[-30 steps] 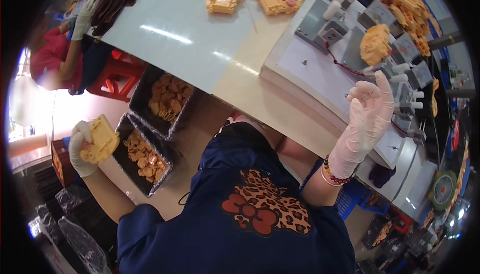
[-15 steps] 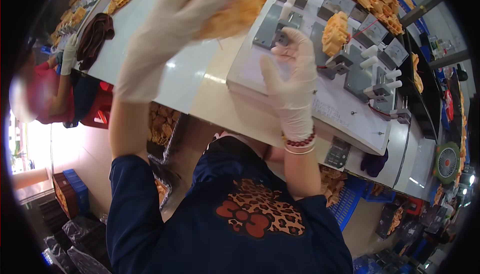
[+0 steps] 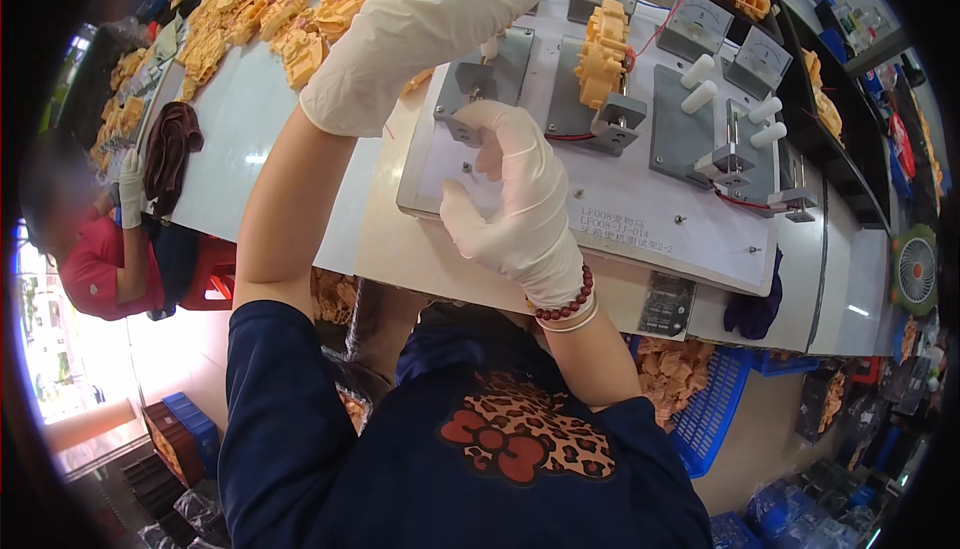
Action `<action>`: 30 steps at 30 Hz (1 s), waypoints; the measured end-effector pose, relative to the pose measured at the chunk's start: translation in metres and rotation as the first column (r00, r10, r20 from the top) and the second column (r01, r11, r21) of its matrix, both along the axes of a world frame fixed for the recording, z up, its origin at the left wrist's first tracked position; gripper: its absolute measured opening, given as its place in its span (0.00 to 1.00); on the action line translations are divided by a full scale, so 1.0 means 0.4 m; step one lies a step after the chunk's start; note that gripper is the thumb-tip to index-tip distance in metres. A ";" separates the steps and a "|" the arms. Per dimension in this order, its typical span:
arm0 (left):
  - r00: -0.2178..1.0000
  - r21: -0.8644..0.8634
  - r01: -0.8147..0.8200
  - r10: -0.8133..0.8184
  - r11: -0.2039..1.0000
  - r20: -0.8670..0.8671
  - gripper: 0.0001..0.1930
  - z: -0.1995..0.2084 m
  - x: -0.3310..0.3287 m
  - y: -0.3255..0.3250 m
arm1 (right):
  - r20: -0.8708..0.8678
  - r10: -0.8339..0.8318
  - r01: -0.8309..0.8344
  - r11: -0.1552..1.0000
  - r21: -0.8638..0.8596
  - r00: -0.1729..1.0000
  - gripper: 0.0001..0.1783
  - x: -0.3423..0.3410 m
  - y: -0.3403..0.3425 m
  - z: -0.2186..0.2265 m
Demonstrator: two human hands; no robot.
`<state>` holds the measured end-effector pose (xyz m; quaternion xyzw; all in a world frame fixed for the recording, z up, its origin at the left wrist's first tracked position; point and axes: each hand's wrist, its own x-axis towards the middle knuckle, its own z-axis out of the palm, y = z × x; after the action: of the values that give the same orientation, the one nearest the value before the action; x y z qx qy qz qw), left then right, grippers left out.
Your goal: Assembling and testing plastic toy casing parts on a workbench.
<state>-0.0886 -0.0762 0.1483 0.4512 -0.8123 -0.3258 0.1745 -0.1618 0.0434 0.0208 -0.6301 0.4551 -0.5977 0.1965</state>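
Observation:
My left hand (image 3: 420, 34), in a white glove, reaches over the far left part of a white test board (image 3: 490, 184). Its fingers curl near the upper edge of the picture, a thin red wire beside their tips; what they grip is hidden. Below it my gloved right hand (image 3: 515, 194) is bent, thumb apart from the fingers and nothing visible between. Its fingertips are at a grey clamp block (image 3: 462, 109) on the leftmost fixture. On the middle grey fixture stands an orange plastic part (image 3: 603, 54) with a red wire. The right-hand fixture (image 3: 675, 129) carries white posts.
Analogue meters (image 3: 692, 21) line the board's far side. Piles of orange plastic parts (image 3: 300, 19) cover the table's far left. A brown cloth (image 3: 172, 154) lies near a co-worker in red (image 3: 100, 264). A blue crate (image 3: 708, 414) stands below the table; a green fan (image 3: 915, 269) is at right.
My left hand no longer shows the orange part it carried. My right hand has come to the leftmost clamp block. The whole view has shifted, and the board appears further left.

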 end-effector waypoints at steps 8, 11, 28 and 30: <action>0.975 0.097 -0.031 0.051 0.995 -0.216 0.14 -0.055 0.043 -0.037 | -0.003 0.025 -0.025 0.999 -0.040 1.000 0.28 0.000 -0.003 -0.002; 0.978 -0.015 -0.064 0.060 0.998 -0.202 0.15 -0.081 0.057 -0.070 | 0.008 0.033 -0.033 0.999 -0.017 0.999 0.28 0.002 0.003 -0.001; 0.792 -0.257 -0.249 0.044 0.934 -0.609 0.16 -0.192 0.154 0.090 | -0.020 -0.105 0.106 0.991 0.084 0.994 0.31 -0.059 0.057 0.045; 0.837 -0.443 -0.375 0.093 0.814 -0.539 0.10 -0.241 0.162 0.155 | -0.019 -0.168 0.168 0.986 0.000 0.986 0.23 -0.084 0.073 0.040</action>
<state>-0.0238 -0.0143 0.0520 0.3862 -0.7335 -0.1669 0.5337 -0.1955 0.0727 0.0368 -0.5950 0.5090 -0.6057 0.1414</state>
